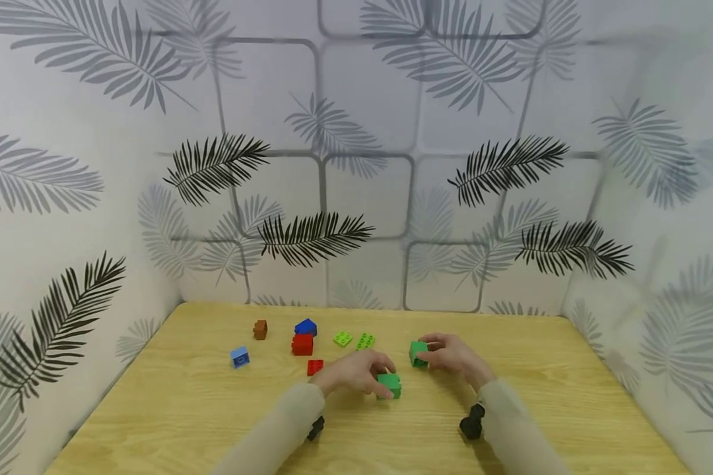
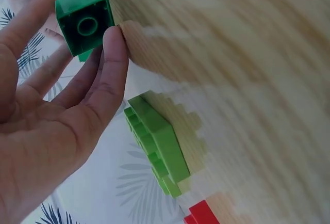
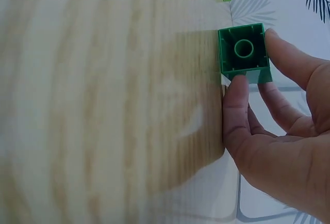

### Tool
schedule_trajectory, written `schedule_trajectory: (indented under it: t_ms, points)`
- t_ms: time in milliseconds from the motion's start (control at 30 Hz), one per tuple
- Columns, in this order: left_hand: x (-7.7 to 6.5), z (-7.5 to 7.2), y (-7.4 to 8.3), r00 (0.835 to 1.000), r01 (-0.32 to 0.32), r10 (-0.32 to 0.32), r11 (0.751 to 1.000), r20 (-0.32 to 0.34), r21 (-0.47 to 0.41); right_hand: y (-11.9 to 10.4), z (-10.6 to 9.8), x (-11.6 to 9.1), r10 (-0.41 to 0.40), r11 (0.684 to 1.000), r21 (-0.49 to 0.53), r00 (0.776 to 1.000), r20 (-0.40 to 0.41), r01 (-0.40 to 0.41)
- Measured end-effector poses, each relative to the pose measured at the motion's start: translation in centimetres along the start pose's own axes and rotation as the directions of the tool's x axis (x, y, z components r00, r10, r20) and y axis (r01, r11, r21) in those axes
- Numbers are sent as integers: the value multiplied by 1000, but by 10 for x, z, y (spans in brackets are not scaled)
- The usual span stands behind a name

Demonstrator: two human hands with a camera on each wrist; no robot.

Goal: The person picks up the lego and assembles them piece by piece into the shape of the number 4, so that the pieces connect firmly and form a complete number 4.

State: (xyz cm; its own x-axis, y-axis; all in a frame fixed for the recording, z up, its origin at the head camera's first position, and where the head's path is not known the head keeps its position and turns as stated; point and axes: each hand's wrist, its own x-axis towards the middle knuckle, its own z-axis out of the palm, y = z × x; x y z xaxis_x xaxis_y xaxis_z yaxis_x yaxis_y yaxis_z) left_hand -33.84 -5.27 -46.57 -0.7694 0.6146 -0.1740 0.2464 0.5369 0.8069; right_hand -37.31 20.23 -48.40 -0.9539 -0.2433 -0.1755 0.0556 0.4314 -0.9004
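Observation:
Just right of the table's middle, my left hand pinches a green toy building brick between thumb and fingers. The left wrist view shows this brick's hollow underside with a round tube inside. Farther back and to the right, my right hand grips a second green building brick. Its open, square underside faces the right wrist camera, with fingertips on two of its sides. A gap separates the two green bricks.
Two light green bricks lie behind my left hand. Left of them are a red brick, a smaller red brick and a blue sloped brick. Farther left lie a brown brick and a light blue brick. A patterned wall borders the wooden table.

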Motion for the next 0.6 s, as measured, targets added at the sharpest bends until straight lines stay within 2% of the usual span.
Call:
schedule_trajectory:
  t_ms: [267,467,600]
  points:
    - [-2,-1,-4,1000,9,-9,1000,-21,-6,-3,8,-8,14,999,34,1000,-6,-14]
    - [-2,-4,-2,998,-60,64,990,-23,126,-6,15,-15,-33,998,55,999,15,32]
    - [-1,-3,-2,998,-51,56,988,-34,143,-7,19,-18,-70,997,30,996,45,69]
